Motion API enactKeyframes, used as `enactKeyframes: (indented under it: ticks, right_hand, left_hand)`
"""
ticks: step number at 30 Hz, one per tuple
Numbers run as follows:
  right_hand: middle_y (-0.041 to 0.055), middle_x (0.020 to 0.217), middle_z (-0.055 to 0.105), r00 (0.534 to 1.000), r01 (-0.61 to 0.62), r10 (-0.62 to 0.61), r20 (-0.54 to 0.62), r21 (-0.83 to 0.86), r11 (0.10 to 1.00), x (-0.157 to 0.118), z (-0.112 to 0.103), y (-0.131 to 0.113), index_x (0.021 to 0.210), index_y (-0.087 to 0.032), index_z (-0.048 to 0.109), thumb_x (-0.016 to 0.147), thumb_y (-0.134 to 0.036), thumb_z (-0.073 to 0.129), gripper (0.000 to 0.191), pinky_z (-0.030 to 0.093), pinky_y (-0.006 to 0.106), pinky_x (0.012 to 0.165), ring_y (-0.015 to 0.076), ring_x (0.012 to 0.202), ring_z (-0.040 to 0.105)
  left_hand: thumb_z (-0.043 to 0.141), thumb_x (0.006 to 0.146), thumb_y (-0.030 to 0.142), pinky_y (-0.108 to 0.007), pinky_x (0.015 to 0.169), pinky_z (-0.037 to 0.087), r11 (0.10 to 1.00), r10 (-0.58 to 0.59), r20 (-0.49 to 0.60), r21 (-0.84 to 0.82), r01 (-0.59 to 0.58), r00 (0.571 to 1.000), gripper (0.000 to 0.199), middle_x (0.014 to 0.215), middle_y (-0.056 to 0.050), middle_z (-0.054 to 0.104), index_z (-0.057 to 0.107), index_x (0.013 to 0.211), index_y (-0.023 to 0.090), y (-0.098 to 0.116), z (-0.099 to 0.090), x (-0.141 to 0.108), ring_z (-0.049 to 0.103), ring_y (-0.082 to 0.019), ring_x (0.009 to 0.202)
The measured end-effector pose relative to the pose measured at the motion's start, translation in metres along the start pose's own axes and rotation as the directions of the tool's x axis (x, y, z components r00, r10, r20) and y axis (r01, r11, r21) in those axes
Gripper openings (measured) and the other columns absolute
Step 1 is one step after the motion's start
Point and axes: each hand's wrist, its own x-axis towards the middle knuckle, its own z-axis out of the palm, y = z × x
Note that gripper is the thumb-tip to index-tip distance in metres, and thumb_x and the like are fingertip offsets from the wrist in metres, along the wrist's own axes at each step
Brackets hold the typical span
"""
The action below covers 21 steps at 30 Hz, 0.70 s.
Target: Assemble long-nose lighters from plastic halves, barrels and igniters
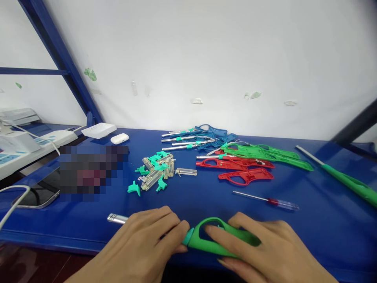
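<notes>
A green long-necked lighter [206, 247] lies crosswise between my hands at the front edge of the blue table. Its metal nozzle [117, 219] sticks out to the left, past my knuckles. My left hand [150, 239] is closed round the neck by the teal collar [187, 237]. The handle is in my right hand [259, 243], with a finger through the trigger loop. Beyond them lie teal triggers [134, 188] and clear fuel tanks [152, 179] in a loose pile. A screwdriver [278, 203] with a clear and red handle rests behind my right hand.
Blue lighter halves [213, 129], red ones [246, 176] and green ones [265, 153] lie towards the wall. Another green lighter [350, 182] is at the right. On the left are a phone [38, 192], a white earbud case [119, 138], a white box [99, 130] and a power strip [55, 139].
</notes>
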Motion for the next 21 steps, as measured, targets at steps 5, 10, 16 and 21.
enactKeyframes:
  ticks: [5, 10, 16, 21]
  right_hand:
    - [-0.0034, 0.084, 0.075, 0.999, 0.007, -0.007, -0.041, 0.0, 1.0, 0.002, -0.003, -0.004, 0.115, -0.029, 0.074, 0.119, -0.038, 0.024, 0.051, 0.054, 0.02, 0.052, 0.0086, 0.06, 0.073]
    - [-0.0029, 0.08, 0.075, 0.999, 0.018, -0.019, -0.051, -0.018, 1.0, 0.004, -0.002, -0.005, 0.113, -0.028, 0.075, 0.119, -0.038, 0.024, 0.052, 0.054, 0.017, 0.055, 0.0075, 0.057, 0.071]
    - [-0.0024, 0.083, 0.076, 0.998, 0.015, -0.018, -0.064, -0.044, 0.999, 0.004, -0.001, -0.003, 0.114, -0.03, 0.075, 0.118, -0.037, 0.029, 0.047, 0.054, 0.02, 0.052, 0.0098, 0.059, 0.073]
    - [-0.0012, 0.092, 0.076, 0.996, -0.084, 0.084, -0.042, 0.004, 0.996, -0.006, 0.001, -0.001, 0.124, -0.031, 0.068, 0.117, -0.043, 0.032, 0.038, 0.061, 0.022, 0.057, 0.0125, 0.07, 0.077]
  left_hand:
    - [0.034, 0.103, -0.001, -0.026, 0.084, 0.058, 1.0, -0.001, -0.084, -0.003, 0.001, 0.996, 0.042, 0.105, -0.002, 0.078, 0.058, 0.128, 0.023, 0.001, 0.004, 0.002, 0.075, -0.018, 0.097]
    - [0.035, 0.098, -0.003, -0.026, 0.086, 0.058, 0.997, -0.065, -0.029, -0.038, 0.064, 0.997, 0.048, 0.109, 0.0, 0.079, 0.062, 0.124, 0.026, 0.004, 0.004, -0.003, 0.075, -0.017, 0.098]
    - [0.044, 0.101, 0.002, -0.025, 0.079, 0.06, 0.995, -0.09, 0.113, -0.036, 0.095, 0.99, 0.04, 0.107, -0.001, 0.079, 0.07, 0.117, 0.028, 0.001, -0.003, 0.002, 0.076, -0.017, 0.089]
    - [0.047, 0.103, 0.004, -0.035, 0.102, 0.06, 0.993, 0.004, 0.024, 0.118, -0.007, 1.0, 0.043, 0.114, -0.003, 0.078, 0.067, 0.135, 0.026, -0.001, -0.01, 0.013, 0.074, -0.022, 0.113]
